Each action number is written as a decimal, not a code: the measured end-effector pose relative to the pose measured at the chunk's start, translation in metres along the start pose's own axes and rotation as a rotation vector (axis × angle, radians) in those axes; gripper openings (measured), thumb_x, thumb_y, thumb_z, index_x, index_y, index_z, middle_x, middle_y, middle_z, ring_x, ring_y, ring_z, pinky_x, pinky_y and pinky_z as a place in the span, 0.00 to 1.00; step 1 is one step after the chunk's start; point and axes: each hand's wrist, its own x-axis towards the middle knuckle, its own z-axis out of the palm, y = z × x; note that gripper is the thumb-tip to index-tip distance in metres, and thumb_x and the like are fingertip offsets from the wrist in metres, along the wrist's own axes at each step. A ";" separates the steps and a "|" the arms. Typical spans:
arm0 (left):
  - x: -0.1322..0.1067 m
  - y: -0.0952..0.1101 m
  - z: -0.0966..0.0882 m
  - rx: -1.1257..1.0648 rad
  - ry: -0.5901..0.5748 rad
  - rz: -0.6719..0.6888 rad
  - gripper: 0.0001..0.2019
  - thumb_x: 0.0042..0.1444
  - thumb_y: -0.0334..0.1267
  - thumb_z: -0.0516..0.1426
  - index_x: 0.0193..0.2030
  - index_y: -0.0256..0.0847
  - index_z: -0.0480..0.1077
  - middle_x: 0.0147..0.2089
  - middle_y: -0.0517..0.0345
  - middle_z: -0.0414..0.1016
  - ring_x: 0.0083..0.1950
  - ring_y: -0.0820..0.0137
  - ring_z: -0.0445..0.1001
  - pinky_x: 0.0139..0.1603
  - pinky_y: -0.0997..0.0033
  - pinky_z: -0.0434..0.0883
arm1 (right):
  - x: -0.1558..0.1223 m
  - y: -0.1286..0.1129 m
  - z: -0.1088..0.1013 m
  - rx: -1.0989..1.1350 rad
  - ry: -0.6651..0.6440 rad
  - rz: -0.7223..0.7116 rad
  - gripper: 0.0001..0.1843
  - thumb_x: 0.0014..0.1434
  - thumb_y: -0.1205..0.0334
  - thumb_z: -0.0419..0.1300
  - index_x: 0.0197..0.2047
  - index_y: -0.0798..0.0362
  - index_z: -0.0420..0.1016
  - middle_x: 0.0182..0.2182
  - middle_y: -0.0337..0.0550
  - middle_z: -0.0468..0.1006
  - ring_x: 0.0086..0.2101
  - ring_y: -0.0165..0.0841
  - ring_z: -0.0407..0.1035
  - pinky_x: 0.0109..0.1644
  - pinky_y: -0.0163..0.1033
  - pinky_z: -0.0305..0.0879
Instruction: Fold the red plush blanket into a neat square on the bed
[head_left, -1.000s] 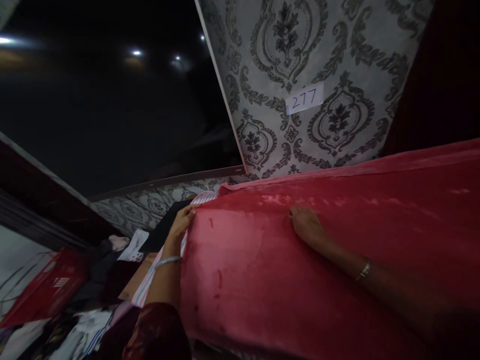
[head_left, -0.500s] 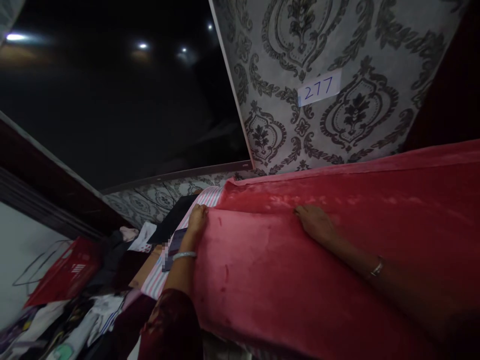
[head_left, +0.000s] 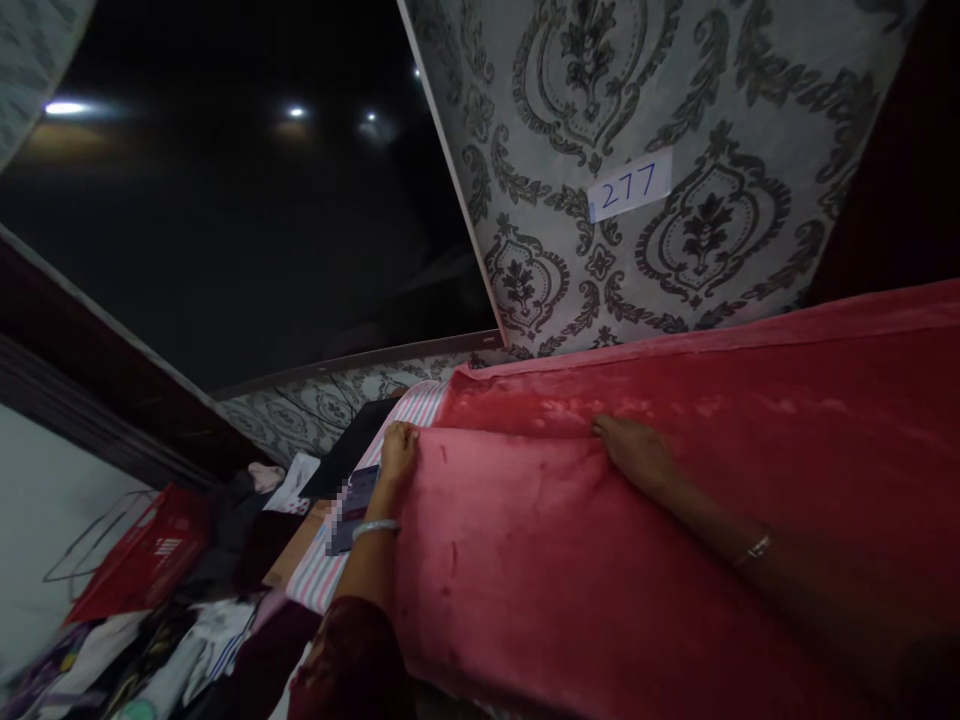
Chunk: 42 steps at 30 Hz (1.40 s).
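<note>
We are facing a broad red plush-looking cloth (head_left: 517,570), which is lying from the centre toward three and six o'clock. A pink-and-grey striped cloth (head_left: 315,575) is showing at its eight o'clock side. At four o'clock, our bare right hand (head_left: 637,455) is pinching the red fold, fingers nearly closed; at eight, our bare left hand (head_left: 397,450) is gripping the fold's corner, fingers curled tight. Beside that wrist, a dark flat rectangular object (head_left: 358,508) is lying on the stripes.

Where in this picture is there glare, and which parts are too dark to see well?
Head view: bright glare spots on the black screen; also head view: the right forearm fades into darkness at lower right, its edge against the red cloth unclear.
</note>
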 end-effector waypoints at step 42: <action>-0.039 0.053 -0.053 -0.267 0.162 -0.182 0.11 0.58 0.45 0.49 0.31 0.41 0.65 0.29 0.61 0.68 0.33 0.69 0.69 0.37 0.72 0.67 | -0.048 0.029 -0.049 0.325 0.081 -0.279 0.12 0.65 0.55 0.51 0.32 0.49 0.67 0.29 0.44 0.76 0.31 0.38 0.71 0.35 0.39 0.62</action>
